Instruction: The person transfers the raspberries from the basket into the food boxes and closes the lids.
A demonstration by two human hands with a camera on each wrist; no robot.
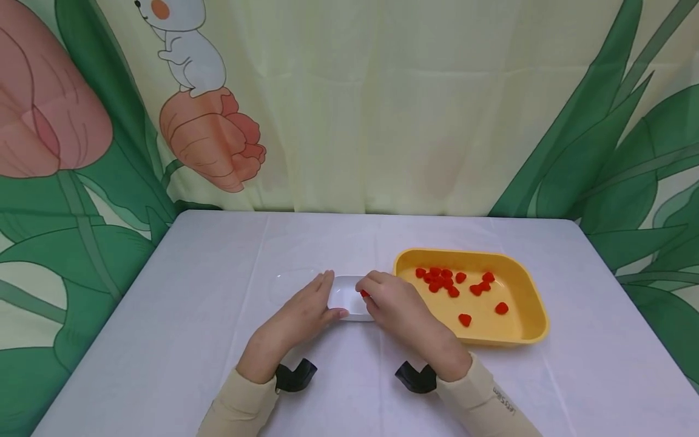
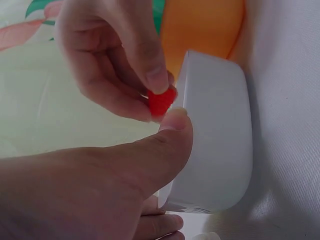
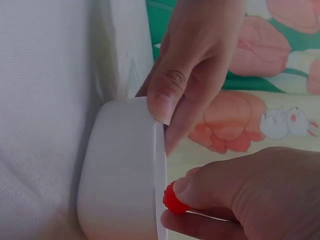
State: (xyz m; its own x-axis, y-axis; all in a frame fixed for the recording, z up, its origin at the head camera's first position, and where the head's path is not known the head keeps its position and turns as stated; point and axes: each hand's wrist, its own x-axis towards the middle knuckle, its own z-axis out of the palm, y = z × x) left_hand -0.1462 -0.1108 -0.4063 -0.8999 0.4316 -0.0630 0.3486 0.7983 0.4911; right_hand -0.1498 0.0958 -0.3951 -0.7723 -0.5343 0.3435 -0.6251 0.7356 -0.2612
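A small white bowl (image 1: 349, 297) stands on the table between the two hands. My left hand (image 1: 303, 312) holds it at its left side, with the thumb on the near rim and the fingers along the outside. Just over the bowl's opening, my right hand (image 1: 395, 303) pinches a red raspberry (image 3: 175, 198) between thumb and fingertips. The raspberry has a bumpy surface and sits close to the rim in both wrist views. To the right, a yellow tray (image 1: 532, 315) holds several more red raspberries (image 1: 437, 281), most of them clustered at its far left.
A clear round dish or lid (image 1: 284, 278) lies left of the bowl, partly behind my left hand. The table (image 1: 164, 364) has a white cloth. Behind it hangs a printed curtain (image 1: 382, 109) with plants and a white animal.
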